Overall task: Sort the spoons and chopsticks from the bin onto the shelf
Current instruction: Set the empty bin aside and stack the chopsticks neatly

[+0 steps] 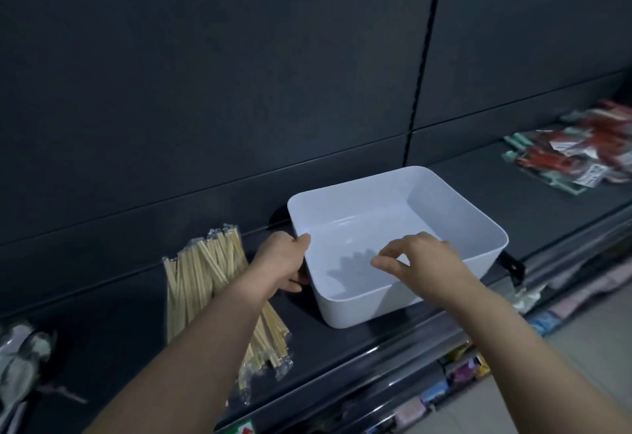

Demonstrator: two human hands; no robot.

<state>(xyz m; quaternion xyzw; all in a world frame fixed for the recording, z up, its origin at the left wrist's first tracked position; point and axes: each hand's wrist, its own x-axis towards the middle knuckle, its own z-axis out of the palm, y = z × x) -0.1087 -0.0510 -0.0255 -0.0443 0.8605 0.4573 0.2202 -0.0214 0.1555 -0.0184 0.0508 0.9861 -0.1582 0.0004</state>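
Note:
A white plastic bin (478,225) stands on the dark shelf (342,341); I see nothing inside it. My left hand (280,259) grips the bin's left wall, thumb over the rim and fingers on the outside. My right hand (417,259) hovers over the bin's near side with fingers loosely curled, holding nothing. A pile of wrapped wooden chopsticks (205,272) lies on the shelf left of the bin, partly under my left forearm. Clear plastic spoons (20,358) lie at the far left edge.
The shelf's dark back panel (239,91) rises behind the bin. Red and teal packaged goods (578,153) lie at the right end of the shelf. Colourful packets (465,368) fill a lower shelf beneath the front edge. Light floor (598,331) shows at lower right.

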